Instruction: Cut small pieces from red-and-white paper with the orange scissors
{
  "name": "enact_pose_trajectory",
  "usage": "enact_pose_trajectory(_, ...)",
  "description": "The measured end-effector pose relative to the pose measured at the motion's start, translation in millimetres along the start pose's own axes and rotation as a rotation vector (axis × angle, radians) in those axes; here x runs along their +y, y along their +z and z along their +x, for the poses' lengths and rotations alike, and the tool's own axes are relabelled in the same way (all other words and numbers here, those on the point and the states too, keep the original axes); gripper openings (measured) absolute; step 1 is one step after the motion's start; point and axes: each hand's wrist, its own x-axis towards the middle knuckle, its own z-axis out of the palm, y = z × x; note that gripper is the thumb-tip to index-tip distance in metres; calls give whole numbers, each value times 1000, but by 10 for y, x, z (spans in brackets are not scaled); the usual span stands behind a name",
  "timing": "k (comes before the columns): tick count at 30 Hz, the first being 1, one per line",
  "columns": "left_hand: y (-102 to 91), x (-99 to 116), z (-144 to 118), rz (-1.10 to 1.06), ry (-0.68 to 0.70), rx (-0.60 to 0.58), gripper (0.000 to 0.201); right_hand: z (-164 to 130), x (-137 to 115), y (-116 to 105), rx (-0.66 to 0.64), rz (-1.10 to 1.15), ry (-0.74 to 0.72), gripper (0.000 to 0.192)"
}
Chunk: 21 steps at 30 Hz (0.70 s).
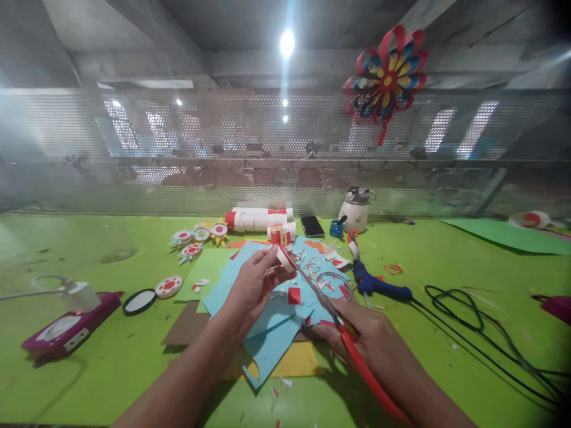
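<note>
The scissors (332, 315) are showing dull grey metal blades and glossy red plastic handles. The white strip (283, 257) is looking like thin matt paper, as are the light-blue sheets (272, 333) and the yellow sheet (298, 359) — flat, smooth, unshiny. The glue gun (377, 285) is wearing smooth blue plastic; its black cable (464, 321) is looking rubbery. The green table (89, 368) is appearing matt — scuffed and flecked with scraps.

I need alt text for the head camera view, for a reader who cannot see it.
The right hand cuts with red-handled scissors into a small paper strip held by the left hand, above blue paper sheets on a green table. A blue glue gun lies nearby.
</note>
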Motion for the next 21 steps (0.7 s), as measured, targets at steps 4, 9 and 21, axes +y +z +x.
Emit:
enact_pose_trajectory(4,-3,2,-4,3,17,4,25,14,-7,-25,-9,-10,6,31)
enact_pose_trajectory(9,-20,-20,1,15,21,9,23,25,7,-38,-34,14,-8,26)
enact_pose_trajectory(21,-33,-62,23,79,62,35,23,29,39,-3,-27,37,-10,29)
